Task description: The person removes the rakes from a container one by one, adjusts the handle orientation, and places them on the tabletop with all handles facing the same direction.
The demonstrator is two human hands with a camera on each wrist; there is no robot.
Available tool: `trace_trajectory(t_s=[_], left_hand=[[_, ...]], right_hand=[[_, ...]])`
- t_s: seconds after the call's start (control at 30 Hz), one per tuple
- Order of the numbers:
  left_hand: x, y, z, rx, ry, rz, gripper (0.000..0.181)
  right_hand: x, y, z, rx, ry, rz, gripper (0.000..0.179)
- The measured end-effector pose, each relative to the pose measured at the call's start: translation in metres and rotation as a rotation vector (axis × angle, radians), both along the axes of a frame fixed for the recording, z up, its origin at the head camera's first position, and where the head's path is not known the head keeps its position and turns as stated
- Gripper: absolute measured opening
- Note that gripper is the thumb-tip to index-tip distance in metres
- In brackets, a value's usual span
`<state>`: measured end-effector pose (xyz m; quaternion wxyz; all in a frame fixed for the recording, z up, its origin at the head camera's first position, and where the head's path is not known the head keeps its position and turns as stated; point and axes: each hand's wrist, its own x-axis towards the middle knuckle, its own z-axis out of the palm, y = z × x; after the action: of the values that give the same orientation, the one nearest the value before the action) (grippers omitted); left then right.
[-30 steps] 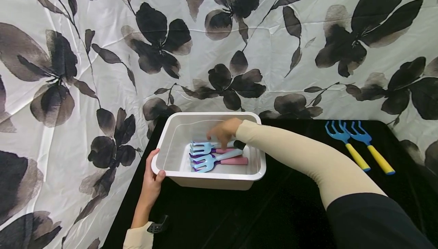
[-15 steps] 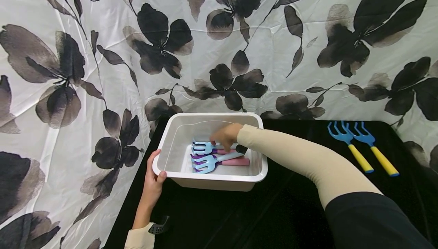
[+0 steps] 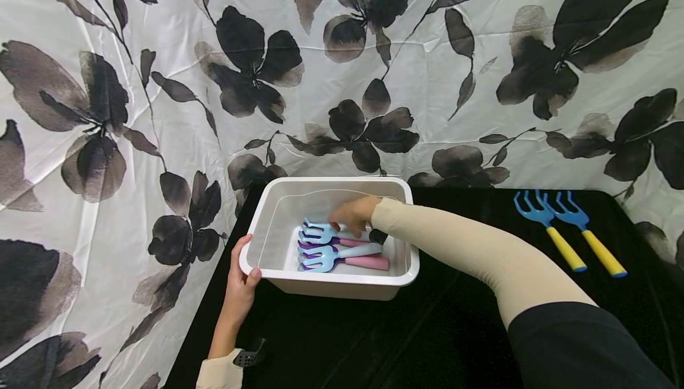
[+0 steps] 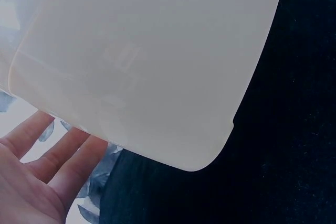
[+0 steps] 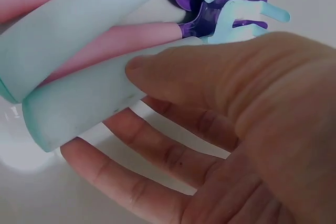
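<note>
A white plastic bin stands on the black table with several small garden hand forks inside, light-blue ones lying over pink-handled purple ones. My left hand holds the bin's left end, thumb at the front rim corner; in the left wrist view its fingers reach to the bin's edge. Inside the bin, my right hand is over the rear forks. The right wrist view shows its thumb on the pale-blue handle of a hand fork and the fingers along the other side. A pink handle lies beside it.
Two blue hand forks with yellow handles, one left and one right, lie at the right of the black table. A floral sheet hangs behind the table and along its left.
My right hand stays in the bin, having settled slightly lower onto the rear forks. The left hand keeps its hold on the bin. The whole view has shifted slightly.
</note>
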<state>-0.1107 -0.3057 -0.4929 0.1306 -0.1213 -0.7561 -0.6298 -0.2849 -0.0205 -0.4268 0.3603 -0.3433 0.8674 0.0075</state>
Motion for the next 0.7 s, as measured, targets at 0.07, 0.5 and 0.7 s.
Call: trace_trajectory(t_s=[0.07, 0.5, 0.7], left_hand=[[0.0, 0.0, 0.0, 0.005, 0.001, -0.004, 0.067], [0.001, 0.0, -0.006, 0.011, 0.026, -0.005, 0.068], [0.001, 0.0, -0.006, 0.015, 0.032, -0.003, 0.067]], right_hand=[[0.0, 0.001, 0.0, -0.009, -0.004, -0.003, 0.057], [0.001, -0.002, -0.003, -0.02, -0.018, -0.01, 0.051], [0.007, -0.002, 0.011, -0.026, 0.006, 0.001, 0.049]])
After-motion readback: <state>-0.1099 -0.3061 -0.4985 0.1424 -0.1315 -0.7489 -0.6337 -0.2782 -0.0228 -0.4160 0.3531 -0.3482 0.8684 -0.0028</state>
